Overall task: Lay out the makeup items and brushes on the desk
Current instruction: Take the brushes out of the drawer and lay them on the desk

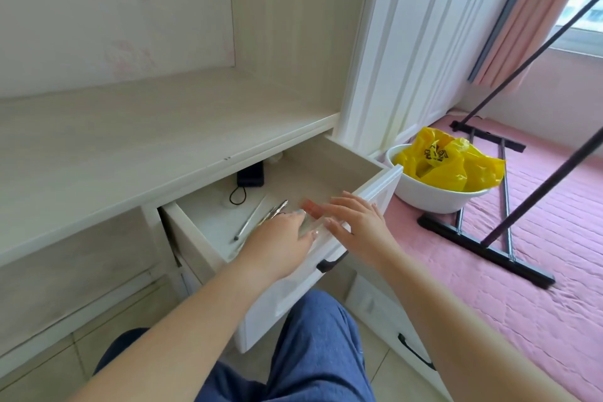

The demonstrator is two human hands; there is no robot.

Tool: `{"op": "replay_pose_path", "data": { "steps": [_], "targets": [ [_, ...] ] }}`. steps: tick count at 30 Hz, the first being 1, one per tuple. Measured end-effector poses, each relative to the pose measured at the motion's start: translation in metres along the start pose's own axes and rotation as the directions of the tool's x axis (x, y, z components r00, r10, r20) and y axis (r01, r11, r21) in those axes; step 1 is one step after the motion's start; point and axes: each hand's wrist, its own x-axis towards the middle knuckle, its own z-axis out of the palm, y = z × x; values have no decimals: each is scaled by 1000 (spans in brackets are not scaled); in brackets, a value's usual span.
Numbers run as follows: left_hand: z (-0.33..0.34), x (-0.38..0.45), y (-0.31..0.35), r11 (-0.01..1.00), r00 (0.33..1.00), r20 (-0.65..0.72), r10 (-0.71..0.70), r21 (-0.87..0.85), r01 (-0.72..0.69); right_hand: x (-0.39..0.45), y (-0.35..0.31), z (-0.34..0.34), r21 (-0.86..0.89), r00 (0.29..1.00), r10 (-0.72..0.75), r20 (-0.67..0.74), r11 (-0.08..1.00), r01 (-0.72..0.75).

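Slim silver-handled brushes [261, 214] lay slanted inside the open white drawer [342, 157] at frame centre, beside a clear, pink-tinted item [310, 215], blurred.

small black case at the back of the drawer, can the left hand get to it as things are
Probably yes. The drawer is pulled open, and the small black case shows just under the desk edge. The left hand is already in the drawer, with only slim tools lying between.
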Motion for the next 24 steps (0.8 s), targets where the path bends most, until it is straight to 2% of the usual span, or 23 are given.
{"op": "replay_pose_path", "data": {
  "steps": [3,6,14,24],
  "targets": [
    [3,-2,-8,987,994,89,-63,-141,75,-1,-4,1,-22,999,9,-44,1000,-10],
    [6,-6,-13,960,992,102,-70,-264,95,-4,-3,2,-4,997,14,-71,1000,-14],
    [11,-7,-12,930,990,136,30,-366,22,-20,7,2,31,987,5,-164,1000,0],
    [24,-4,-5,930,968,241,71,-367,23,-48,15,-5,32,976,28,-216,999,-22]
  ]
}}
